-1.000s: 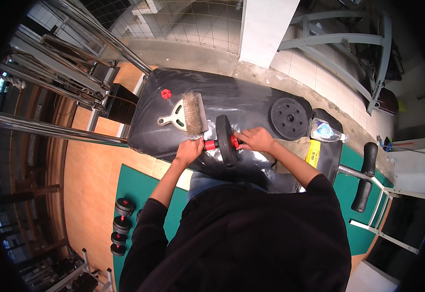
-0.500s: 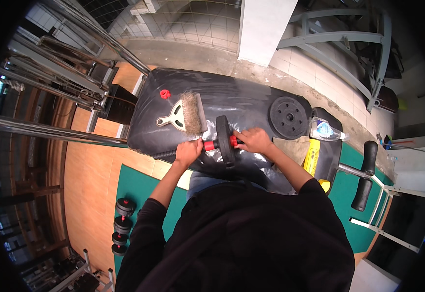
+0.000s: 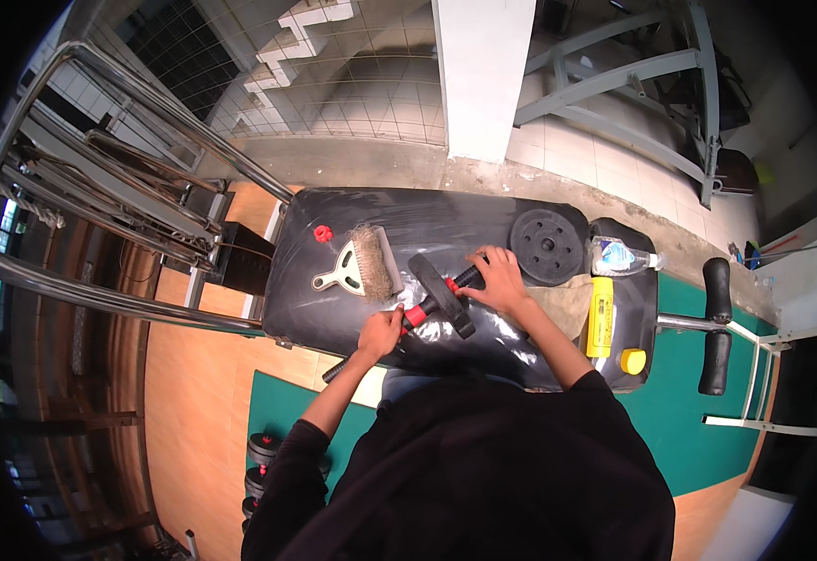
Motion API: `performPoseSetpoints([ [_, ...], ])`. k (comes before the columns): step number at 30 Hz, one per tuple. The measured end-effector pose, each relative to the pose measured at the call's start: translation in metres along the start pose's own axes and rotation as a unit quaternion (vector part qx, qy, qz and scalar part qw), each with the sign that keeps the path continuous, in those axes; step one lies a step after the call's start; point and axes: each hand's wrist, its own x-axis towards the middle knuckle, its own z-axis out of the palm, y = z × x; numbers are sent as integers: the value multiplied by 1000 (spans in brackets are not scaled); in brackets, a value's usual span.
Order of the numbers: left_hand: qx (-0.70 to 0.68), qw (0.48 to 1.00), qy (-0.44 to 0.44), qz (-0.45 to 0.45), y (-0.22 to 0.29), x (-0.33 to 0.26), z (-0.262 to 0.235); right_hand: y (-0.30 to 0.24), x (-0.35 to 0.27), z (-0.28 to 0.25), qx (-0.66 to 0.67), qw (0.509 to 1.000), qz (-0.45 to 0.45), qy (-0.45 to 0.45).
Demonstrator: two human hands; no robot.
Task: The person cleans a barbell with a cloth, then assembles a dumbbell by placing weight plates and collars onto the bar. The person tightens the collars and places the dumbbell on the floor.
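I have the left hand (image 3: 381, 334) clamped around the dumbbell bar (image 3: 415, 318), slanted over the black padded bench (image 3: 282, 271) with one weight plate (image 3: 442, 295) mounted. The right hand (image 3: 500, 280) adjoins the bar's threaded end, beside the red spin-lock nut (image 3: 452, 285); I cannot tell whether its fingers are closed.

Bristled brush (image 3: 368, 266); clear bottle (image 3: 621, 257) near yellow container (image 3: 601, 320); green mat (image 3: 675, 421).
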Motion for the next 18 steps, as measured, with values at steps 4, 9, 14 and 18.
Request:
performPoseSetpoints([
  [4, -56, 997, -27, -51, 16, 2, 2, 17, -11, 23, 167, 959, 189, 132],
  [9, -313, 944, -52, -92, 30, 13, 20, 36, -36, 55, 337, 854, 377, 121],
  [14, -425, 878, -166, -141, 71, 57, 9, 33, -71, 71, 413, 838, 356, 14],
  [18, -387, 877, -248, -143, 104, 102, -23, 19, -72, 60, 489, 783, 384, -37],
])
